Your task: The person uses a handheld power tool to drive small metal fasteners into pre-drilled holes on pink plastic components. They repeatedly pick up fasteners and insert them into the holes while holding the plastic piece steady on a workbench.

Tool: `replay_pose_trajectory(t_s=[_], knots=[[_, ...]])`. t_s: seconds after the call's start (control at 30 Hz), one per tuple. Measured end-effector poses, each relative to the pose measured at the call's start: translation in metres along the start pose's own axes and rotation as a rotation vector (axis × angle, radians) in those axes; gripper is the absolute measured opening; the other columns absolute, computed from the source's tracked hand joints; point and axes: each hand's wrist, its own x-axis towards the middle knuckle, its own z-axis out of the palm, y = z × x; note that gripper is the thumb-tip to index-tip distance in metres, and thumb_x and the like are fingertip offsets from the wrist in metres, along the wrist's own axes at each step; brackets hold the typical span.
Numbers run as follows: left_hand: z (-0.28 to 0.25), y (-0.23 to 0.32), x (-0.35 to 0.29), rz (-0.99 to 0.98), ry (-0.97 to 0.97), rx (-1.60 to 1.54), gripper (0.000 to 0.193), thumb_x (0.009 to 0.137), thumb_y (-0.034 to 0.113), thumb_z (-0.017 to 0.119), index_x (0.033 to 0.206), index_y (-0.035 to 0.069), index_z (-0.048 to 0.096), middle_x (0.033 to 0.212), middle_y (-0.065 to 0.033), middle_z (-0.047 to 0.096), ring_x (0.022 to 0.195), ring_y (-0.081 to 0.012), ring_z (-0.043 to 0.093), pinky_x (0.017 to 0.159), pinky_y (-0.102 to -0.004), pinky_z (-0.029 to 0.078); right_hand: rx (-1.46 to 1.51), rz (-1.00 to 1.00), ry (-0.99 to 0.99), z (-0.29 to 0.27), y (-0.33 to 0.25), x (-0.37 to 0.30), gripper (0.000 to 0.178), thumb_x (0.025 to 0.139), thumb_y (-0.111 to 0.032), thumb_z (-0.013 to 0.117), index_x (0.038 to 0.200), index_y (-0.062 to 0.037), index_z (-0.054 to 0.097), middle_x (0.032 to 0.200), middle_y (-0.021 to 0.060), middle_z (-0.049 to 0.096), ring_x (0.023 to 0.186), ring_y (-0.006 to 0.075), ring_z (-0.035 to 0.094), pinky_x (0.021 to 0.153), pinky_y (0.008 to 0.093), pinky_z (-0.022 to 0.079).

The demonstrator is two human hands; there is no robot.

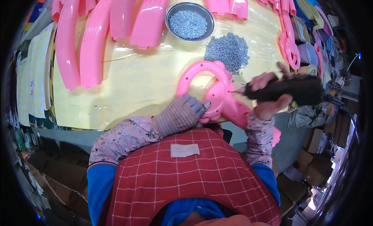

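Observation:
A pink plastic part [220, 94] with a ring at one end and several screw holes lies at the table's near edge. My left hand [182, 113], in a grey striped glove, is closed on the lower rim of its ring. In my right hand [268, 88] is a black electric screwdriver [291, 89], held level and slightly blurred. Its bit points left at a hole on the pink part's right side; whether it touches a screw I cannot tell. Just beyond the part lies a heap of small silver screws [227, 51].
A round metal bowl [189, 22] of screws stands behind the heap. Long curved pink plastic pieces [93, 51] lie at the far left, with more pink parts [289, 43] at the far right. Sheets of round stickers [35, 74] lie along the left edge. A cable [342, 105] trails from the screwdriver.

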Motion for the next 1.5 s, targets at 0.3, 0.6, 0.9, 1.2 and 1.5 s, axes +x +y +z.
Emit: replay_pose_trajectory(t_s=[0.3,0.6,0.9,1.2,1.5], knots=[[-0.009,-0.005,-0.017,-0.082,0.026,0.109,0.071,0.075,0.047,0.077,0.127,0.001,0.062,0.082,-0.0043,0.059,0.074,-0.0206,0.058,0.072,-0.0364,0.047,-0.430,0.121,0.347,-0.133,0.039,0.069,0.055,0.103,-0.037,0.058,0.139,0.0028,0.047,0.102,0.0160,0.067,0.092,0.0240,0.067,0.080,0.0352,0.055],[-0.050,-0.022,-0.060,-0.239,0.128,-0.108,0.071,0.073,0.038,0.082,0.129,0.000,0.059,0.091,-0.0093,0.062,0.079,-0.0270,0.062,0.070,-0.0412,0.050,-0.812,-0.086,-0.502,0.074,0.028,0.108,0.026,0.086,-0.007,0.075,0.111,-0.0041,0.070,0.103,0.0121,0.070,0.088,0.0266,0.066,0.079,0.0330,0.053],[-0.068,-0.034,-0.059,-0.398,0.390,-0.483,0.053,0.086,0.020,0.074,0.133,0.005,0.057,0.110,-0.0182,0.063,0.096,-0.0352,0.065,0.082,-0.0433,0.054,-0.999,0.043,-0.859,0.108,0.113,0.144,0.020,0.079,-0.005,0.074,0.098,0.0000,0.068,0.087,0.0170,0.070,0.074,0.0275,0.069,0.070,0.0345,0.054],[-0.055,-0.067,0.029,-0.687,0.762,-1.956,0.050,0.105,0.036,0.052,0.136,-0.003,0.052,0.132,-0.0131,0.059,0.126,-0.0234,0.057,0.109,-0.0391,0.047,-0.475,0.412,-0.701,0.102,0.065,0.121,0.010,0.090,0.000,0.070,0.100,0.0049,0.069,0.088,0.0006,0.070,0.080,0.0054,0.064,0.070,0.0221,0.052],[-0.044,-0.037,0.024,-0.640,0.644,-2.296,0.050,0.109,0.040,0.044,0.136,-0.002,0.052,0.130,-0.0131,0.059,0.122,-0.0233,0.059,0.110,-0.0404,0.047,-0.509,0.245,-0.692,0.094,0.018,0.048,0.014,0.086,0.001,0.073,0.099,-0.0029,0.076,0.098,0.0091,0.071,0.083,0.0154,0.067,0.071,0.0268,0.052]])
